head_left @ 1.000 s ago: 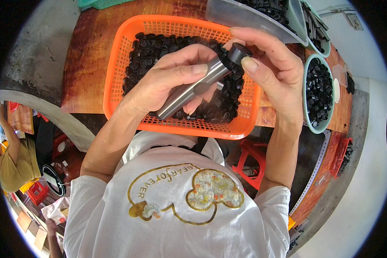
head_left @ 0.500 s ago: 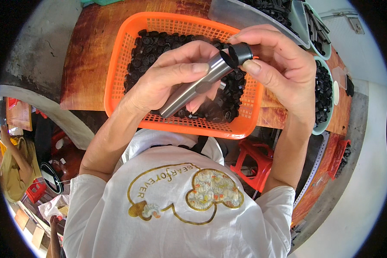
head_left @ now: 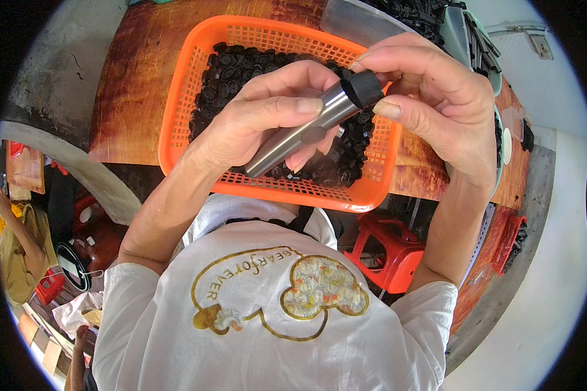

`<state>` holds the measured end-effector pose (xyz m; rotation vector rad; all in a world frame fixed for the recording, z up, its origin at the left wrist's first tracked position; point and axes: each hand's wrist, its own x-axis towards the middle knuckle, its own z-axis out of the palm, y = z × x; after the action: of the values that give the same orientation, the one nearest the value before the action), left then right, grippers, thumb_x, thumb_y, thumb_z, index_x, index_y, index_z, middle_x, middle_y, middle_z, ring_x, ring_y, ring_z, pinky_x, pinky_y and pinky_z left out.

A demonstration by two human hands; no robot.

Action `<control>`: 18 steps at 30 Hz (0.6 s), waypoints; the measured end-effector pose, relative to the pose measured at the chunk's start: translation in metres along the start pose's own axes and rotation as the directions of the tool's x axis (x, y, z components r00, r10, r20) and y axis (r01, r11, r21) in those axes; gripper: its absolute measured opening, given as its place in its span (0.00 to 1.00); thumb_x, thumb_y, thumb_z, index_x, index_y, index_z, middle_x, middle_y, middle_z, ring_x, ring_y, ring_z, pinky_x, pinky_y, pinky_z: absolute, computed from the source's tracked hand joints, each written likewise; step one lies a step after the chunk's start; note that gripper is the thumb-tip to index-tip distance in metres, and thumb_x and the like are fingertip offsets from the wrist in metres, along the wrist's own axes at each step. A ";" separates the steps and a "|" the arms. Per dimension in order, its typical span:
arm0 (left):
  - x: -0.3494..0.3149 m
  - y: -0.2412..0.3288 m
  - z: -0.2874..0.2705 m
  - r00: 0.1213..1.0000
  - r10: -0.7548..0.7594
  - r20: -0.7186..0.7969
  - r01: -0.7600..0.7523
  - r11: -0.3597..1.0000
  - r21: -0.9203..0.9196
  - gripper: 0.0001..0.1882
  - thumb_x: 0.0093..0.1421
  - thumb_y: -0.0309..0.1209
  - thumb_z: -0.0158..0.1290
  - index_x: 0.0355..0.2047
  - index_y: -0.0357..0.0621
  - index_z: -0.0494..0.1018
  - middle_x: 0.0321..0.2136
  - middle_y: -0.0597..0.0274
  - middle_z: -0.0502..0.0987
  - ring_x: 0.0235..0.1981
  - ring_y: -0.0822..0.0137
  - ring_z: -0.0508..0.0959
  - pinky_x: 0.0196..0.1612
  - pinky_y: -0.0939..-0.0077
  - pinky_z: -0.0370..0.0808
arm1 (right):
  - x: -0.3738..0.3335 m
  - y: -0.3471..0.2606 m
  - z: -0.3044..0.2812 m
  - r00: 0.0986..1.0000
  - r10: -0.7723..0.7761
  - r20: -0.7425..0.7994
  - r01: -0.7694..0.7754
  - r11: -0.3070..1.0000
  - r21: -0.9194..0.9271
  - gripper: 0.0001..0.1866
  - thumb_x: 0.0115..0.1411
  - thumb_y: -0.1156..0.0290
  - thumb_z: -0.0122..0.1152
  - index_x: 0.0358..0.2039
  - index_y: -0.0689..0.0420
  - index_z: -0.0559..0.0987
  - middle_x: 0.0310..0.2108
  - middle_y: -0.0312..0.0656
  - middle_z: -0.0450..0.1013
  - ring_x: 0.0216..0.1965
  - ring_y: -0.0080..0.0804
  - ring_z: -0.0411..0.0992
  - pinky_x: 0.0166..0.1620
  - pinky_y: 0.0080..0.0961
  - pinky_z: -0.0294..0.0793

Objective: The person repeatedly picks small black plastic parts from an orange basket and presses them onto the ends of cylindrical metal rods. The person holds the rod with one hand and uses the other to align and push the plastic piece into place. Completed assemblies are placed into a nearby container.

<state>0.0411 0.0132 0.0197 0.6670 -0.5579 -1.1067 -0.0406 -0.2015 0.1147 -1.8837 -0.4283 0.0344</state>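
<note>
My left hand point(head_left: 254, 124) grips a grey metal cylinder point(head_left: 293, 137), held tilted above an orange plastic basket point(head_left: 176, 124). A small black cap point(head_left: 362, 88) sits on the cylinder's upper end. My right hand point(head_left: 437, 104) pinches that black cap between thumb and fingers. The basket is filled with several small black parts point(head_left: 235, 68) and rests on a brown wooden table point(head_left: 134, 85).
A grey tray of black parts point(head_left: 437, 19) stands at the back right of the table. A round container with black pieces point(head_left: 499, 140) shows behind my right hand. A red stool point(head_left: 388, 251) sits under the table. Another person point(head_left: 16, 251) is at the far left.
Both hands and the cylinder have shifted slightly; the right fingers have closed more firmly over the black cap at the cylinder's end.
</note>
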 end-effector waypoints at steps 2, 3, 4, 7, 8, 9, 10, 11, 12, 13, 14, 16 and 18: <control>0.000 -0.001 0.000 1.000 0.010 0.002 -0.010 1.000 0.009 0.23 0.63 0.43 0.51 0.49 0.38 0.66 0.24 0.49 0.75 0.14 0.67 0.72 0.18 0.79 0.70 | 0.001 -0.002 0.000 1.000 -0.002 0.019 0.002 1.000 0.006 0.19 0.58 0.83 0.60 0.52 0.70 0.73 0.49 0.51 0.69 0.47 0.34 0.72 0.49 0.28 0.75; 0.000 -0.001 -0.001 1.000 0.004 -0.001 -0.004 1.000 0.022 0.23 0.63 0.43 0.52 0.49 0.38 0.66 0.24 0.49 0.74 0.14 0.67 0.72 0.18 0.79 0.70 | 0.001 -0.003 0.000 1.000 0.003 0.021 -0.003 1.000 -0.013 0.20 0.58 0.83 0.60 0.52 0.70 0.73 0.49 0.50 0.69 0.47 0.34 0.72 0.50 0.28 0.75; 0.000 -0.001 -0.001 1.000 0.009 0.019 -0.008 1.000 -0.012 0.21 0.63 0.41 0.51 0.49 0.38 0.66 0.25 0.50 0.76 0.15 0.68 0.73 0.19 0.79 0.71 | 0.001 -0.003 0.000 1.000 0.008 0.024 -0.007 0.999 -0.033 0.20 0.58 0.84 0.60 0.52 0.70 0.73 0.49 0.50 0.69 0.47 0.34 0.72 0.50 0.28 0.75; 0.000 0.000 -0.004 0.998 0.004 0.062 0.000 0.998 -0.064 0.19 0.64 0.36 0.51 0.50 0.38 0.66 0.29 0.51 0.78 0.18 0.70 0.74 0.21 0.79 0.71 | 0.002 -0.006 0.000 0.999 0.023 0.030 -0.021 0.998 -0.067 0.21 0.57 0.84 0.60 0.52 0.70 0.73 0.49 0.50 0.69 0.48 0.34 0.72 0.50 0.27 0.75; 0.000 0.000 -0.005 0.998 0.006 0.065 -0.002 0.998 -0.066 0.19 0.64 0.36 0.51 0.50 0.38 0.66 0.29 0.51 0.78 0.18 0.70 0.74 0.21 0.79 0.71 | 0.002 -0.007 -0.001 0.999 0.028 0.032 -0.025 0.997 -0.075 0.21 0.57 0.84 0.60 0.52 0.71 0.73 0.49 0.50 0.69 0.48 0.34 0.72 0.50 0.27 0.75; 0.000 -0.001 -0.005 0.998 0.008 0.068 -0.003 0.998 -0.069 0.18 0.64 0.36 0.51 0.50 0.38 0.66 0.29 0.51 0.78 0.18 0.70 0.74 0.21 0.79 0.71 | 0.003 -0.007 -0.001 0.999 0.026 0.041 -0.023 0.997 -0.069 0.21 0.57 0.84 0.60 0.52 0.71 0.73 0.50 0.50 0.68 0.48 0.34 0.72 0.50 0.27 0.75; 0.000 -0.001 -0.005 0.997 0.009 0.071 -0.004 0.998 -0.069 0.18 0.64 0.36 0.51 0.50 0.38 0.66 0.29 0.51 0.78 0.18 0.70 0.74 0.21 0.79 0.71 | 0.003 -0.007 -0.002 0.998 0.025 0.050 -0.022 0.998 -0.063 0.21 0.57 0.84 0.60 0.52 0.71 0.73 0.50 0.49 0.68 0.48 0.34 0.72 0.50 0.27 0.75; 0.000 -0.001 -0.005 0.997 0.010 0.073 -0.005 0.998 -0.069 0.18 0.64 0.35 0.51 0.50 0.38 0.66 0.29 0.51 0.78 0.18 0.70 0.74 0.21 0.79 0.71 | 0.004 -0.008 -0.003 0.998 0.024 0.059 -0.021 0.998 -0.056 0.21 0.57 0.85 0.60 0.52 0.71 0.73 0.50 0.49 0.68 0.48 0.33 0.72 0.50 0.27 0.75; 0.000 -0.002 -0.005 0.997 0.010 0.077 -0.004 0.997 -0.076 0.18 0.64 0.35 0.51 0.50 0.38 0.66 0.29 0.51 0.78 0.18 0.70 0.74 0.21 0.79 0.71 | 0.004 -0.008 -0.004 0.997 0.032 0.069 -0.028 0.998 -0.057 0.21 0.57 0.85 0.60 0.52 0.71 0.73 0.51 0.49 0.67 0.49 0.33 0.72 0.50 0.27 0.75; 0.001 -0.002 -0.005 0.997 0.010 0.073 -0.005 0.998 -0.065 0.18 0.64 0.35 0.51 0.50 0.38 0.66 0.28 0.51 0.78 0.18 0.70 0.74 0.21 0.79 0.71 | 0.005 -0.008 -0.005 0.996 0.039 0.078 -0.034 0.998 -0.058 0.21 0.57 0.85 0.60 0.52 0.71 0.73 0.51 0.49 0.67 0.49 0.33 0.72 0.50 0.27 0.75; 0.000 -0.002 -0.005 0.997 0.009 0.071 -0.005 0.998 -0.060 0.18 0.64 0.35 0.51 0.50 0.37 0.66 0.28 0.51 0.78 0.18 0.70 0.74 0.21 0.79 0.71 | 0.005 -0.008 -0.006 0.995 0.046 0.088 -0.041 0.997 -0.058 0.21 0.57 0.85 0.60 0.52 0.71 0.73 0.51 0.49 0.67 0.49 0.33 0.72 0.50 0.27 0.75; 0.001 -0.001 -0.005 0.997 0.011 0.073 -0.007 0.998 -0.055 0.18 0.64 0.35 0.51 0.50 0.37 0.65 0.28 0.51 0.78 0.18 0.70 0.74 0.21 0.80 0.71 | 0.006 -0.009 -0.007 0.993 0.049 0.105 -0.043 0.997 -0.058 0.20 0.58 0.85 0.59 0.52 0.71 0.73 0.51 0.48 0.66 0.49 0.33 0.72 0.50 0.27 0.75; 0.001 -0.001 -0.005 0.997 0.014 0.077 -0.009 0.998 -0.064 0.19 0.64 0.35 0.51 0.50 0.37 0.65 0.28 0.52 0.78 0.18 0.70 0.74 0.21 0.80 0.71 | 0.007 -0.010 -0.008 0.991 0.064 0.117 -0.056 0.996 -0.065 0.20 0.58 0.85 0.59 0.52 0.71 0.73 0.51 0.48 0.66 0.49 0.33 0.72 0.50 0.27 0.75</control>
<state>0.0440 0.0132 0.0159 0.5670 -0.5903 -1.1383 -0.0349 -0.2040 0.1280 -1.9612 -0.4586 0.1766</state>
